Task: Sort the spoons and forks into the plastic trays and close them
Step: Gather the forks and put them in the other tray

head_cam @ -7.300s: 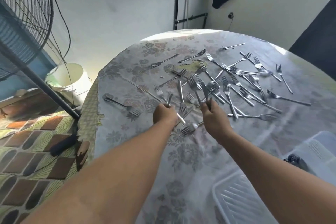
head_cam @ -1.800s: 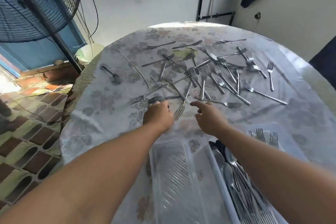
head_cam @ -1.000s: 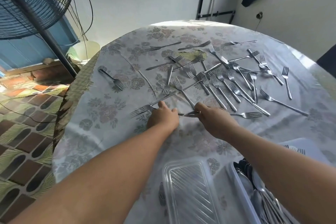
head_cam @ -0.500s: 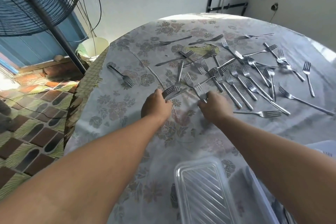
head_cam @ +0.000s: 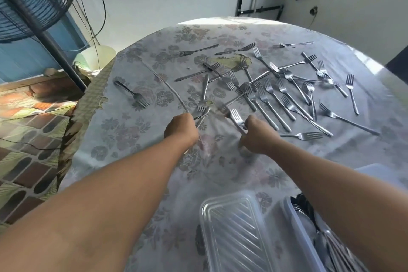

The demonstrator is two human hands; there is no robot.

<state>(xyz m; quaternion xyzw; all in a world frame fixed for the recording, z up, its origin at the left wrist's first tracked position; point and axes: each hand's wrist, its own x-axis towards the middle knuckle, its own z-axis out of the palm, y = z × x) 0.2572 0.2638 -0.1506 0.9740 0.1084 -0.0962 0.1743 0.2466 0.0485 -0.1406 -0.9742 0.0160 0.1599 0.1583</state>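
Since half a second ago: both hands closer to the near edge of the fork spread, each now closed on cutlery.

Forks (head_cam: pixel 273 97): scattered across the far half of the table (head_cam: pixel 123 130), many crossed or overlapping, one fork (head_cam: pixel 132 94) apart at left. No loose spoons visible.

Left hand (head_cam: pixel 181 130): closed on forks (head_cam: pixel 201 115), tines projecting past the knuckles; count not clear.

Right hand (head_cam: pixel 257 137): closed on a fork handle, tines (head_cam: pixel 235 116) up and away from the body.

Handling, as judged: light, stiff, smooth steel; slippery when bunched; not fragile. Hold at mid-handle, away from the tines. Lift crossed pieces from the top one down to avoid dragging neighbours. Align tines one way before loading.

Trays: ribbed clear piece (head_cam: pixel 234 234) empty at near centre, tray or lid not certain; tray (head_cam: pixel 295 221) just right of it loaded with dark cutlery, partly hidden by the right forearm.

Fan (head_cam: pixel 33 0) and bucket (head_cam: pixel 97 57): off the table, at left.
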